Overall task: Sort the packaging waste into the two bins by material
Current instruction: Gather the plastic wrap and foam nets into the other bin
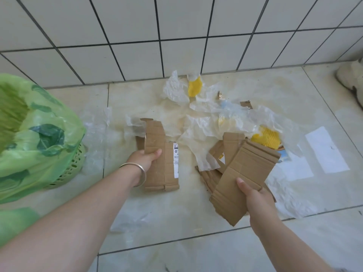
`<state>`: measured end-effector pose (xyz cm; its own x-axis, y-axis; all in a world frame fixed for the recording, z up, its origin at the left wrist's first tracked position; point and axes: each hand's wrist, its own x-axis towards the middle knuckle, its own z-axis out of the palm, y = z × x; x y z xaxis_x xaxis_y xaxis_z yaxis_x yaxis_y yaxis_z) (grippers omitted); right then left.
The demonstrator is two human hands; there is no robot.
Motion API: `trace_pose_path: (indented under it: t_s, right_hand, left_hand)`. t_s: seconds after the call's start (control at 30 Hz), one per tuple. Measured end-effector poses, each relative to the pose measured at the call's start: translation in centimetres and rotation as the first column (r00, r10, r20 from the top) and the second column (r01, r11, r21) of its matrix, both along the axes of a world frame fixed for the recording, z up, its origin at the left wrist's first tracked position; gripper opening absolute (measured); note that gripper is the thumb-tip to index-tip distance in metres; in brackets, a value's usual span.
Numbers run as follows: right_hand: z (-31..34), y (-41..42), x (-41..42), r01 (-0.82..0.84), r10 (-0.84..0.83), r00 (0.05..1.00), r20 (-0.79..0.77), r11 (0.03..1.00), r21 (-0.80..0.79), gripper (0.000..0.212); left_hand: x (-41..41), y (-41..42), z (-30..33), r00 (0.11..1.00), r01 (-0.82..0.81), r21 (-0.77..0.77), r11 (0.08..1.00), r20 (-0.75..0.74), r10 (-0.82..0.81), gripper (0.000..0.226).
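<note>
your left hand (146,157) grips the labelled brown cardboard panel (162,158), your right hand (253,195) the creased brown cardboard sheet (243,177); both look light and stiff, so hold them by the edges.

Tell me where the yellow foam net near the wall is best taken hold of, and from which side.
Probably its lower, bulging yellow end, coming from above on the near side. The yellow foam net lies by the wall tiles, its far end tucked under crumpled clear plastic film, so the near end is the exposed part. Both the left hand and right hand hold cardboard now.
</note>
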<state>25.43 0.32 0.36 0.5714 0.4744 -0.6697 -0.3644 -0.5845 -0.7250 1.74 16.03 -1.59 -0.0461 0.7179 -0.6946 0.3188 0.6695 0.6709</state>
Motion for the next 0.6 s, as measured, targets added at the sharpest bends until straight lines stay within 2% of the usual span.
trace_pose_path:
  t_s: [0.07,0.13,0.2,0.23,0.33,0.4,0.5,0.6]
  right_hand:
    - [-0.3,0.3,-0.1,-0.022,0.022,1.0,0.007,1.0,-0.012,0.016]
    - [-0.7,0.4,-0.2,-0.032,0.033,0.999,0.011,0.999,-0.027,0.016]
    - [-1.0,0.3,-0.1,-0.036,0.037,0.999,0.011,0.998,-0.044,0.015]
    - [-1.0,0.3,-0.2,-0.034,0.035,0.999,0.008,0.998,-0.046,0.014]
    - [-1.3,0.0,-0.2,-0.028,0.029,1.0,0.011,0.998,-0.063,0.019]
    - [-1.4,-0.3,-0.2,-0.026,0.027,1.0,0.009,0.997,-0.07,0.026]
    - [-1.1,-0.5,-0.1,-0.013,0.012,1.0,-0.014,0.997,-0.079,0.016]
    - [-0.6,-0.5,0.1,0.028,-0.03,0.997,-0.07,0.999,-0.031,0.011]
  left_hand:
    - [0.7,1.8,-1.0,0.973,-0.002,0.057,0.998,-0.231,0.015,0.034]
    - [1.3,2.9,-1.5,0.883,0.021,0.071,0.997,-0.468,0.015,0.038]
    - [1.9,3.5,-1.7,0.778,0.143,0.025,0.989,-0.62,-0.097,0.038]
    - [2.0,3.7,-1.8,0.756,0.173,0.026,0.985,-0.644,-0.116,0.039]
    - [2.1,4.4,-2.0,0.764,0.211,0.029,0.977,-0.628,-0.146,0.037]
    - [2.0,4.6,-1.9,0.805,0.254,0.077,0.964,-0.57,-0.166,0.031]
    - [1.7,4.0,-0.9,0.92,0.192,0.131,0.973,-0.368,-0.133,0.024]
    - [1.6,2.4,0.8,0.979,0.161,0.153,0.975,-0.151,-0.138,0.009]
